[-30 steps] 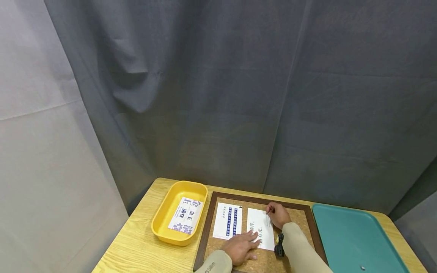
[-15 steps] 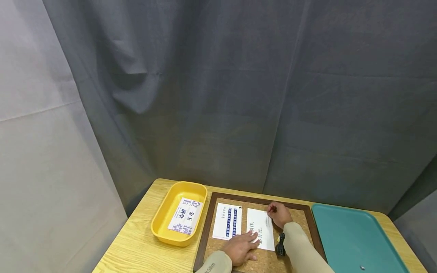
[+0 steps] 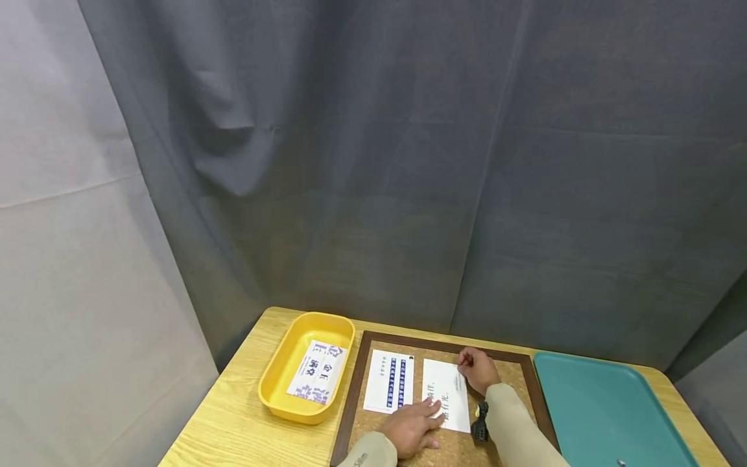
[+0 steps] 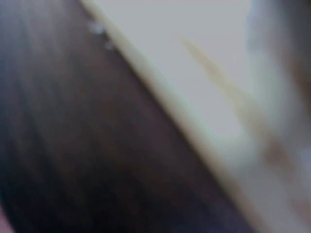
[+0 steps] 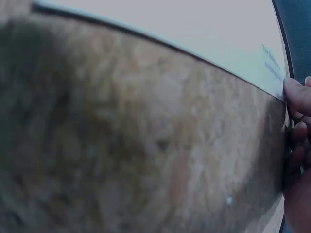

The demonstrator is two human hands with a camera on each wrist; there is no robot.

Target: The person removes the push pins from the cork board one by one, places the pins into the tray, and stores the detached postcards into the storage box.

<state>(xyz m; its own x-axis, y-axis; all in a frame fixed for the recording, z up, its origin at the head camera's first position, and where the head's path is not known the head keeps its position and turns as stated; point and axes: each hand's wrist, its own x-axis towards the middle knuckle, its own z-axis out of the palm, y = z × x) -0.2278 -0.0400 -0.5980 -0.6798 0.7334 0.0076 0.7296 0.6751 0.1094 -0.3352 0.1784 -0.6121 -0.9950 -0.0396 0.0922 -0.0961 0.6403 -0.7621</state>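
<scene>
With left hand (image 3: 410,428) spread over near-left edge of white card (image 3: 446,383) and right hand (image 3: 480,370) separately pinching far-right corner, smooth flat on corkboard (image 3: 461,449), right of blue-banded card (image 3: 382,389).

White card (image 3: 449,392) (printed), flat, on corkboard (image 3: 458,452)

Here's a long beige fabric sleeve (image 3: 373,451) on the left arm, small dark lettering (image 3: 360,459) printed near its cuff, too small to read surely! Over right, a matching beige sleeve (image 3: 516,421), and strapped at that wrist, a compact black device (image 3: 480,430) flashing yellow near its top!
</scene>
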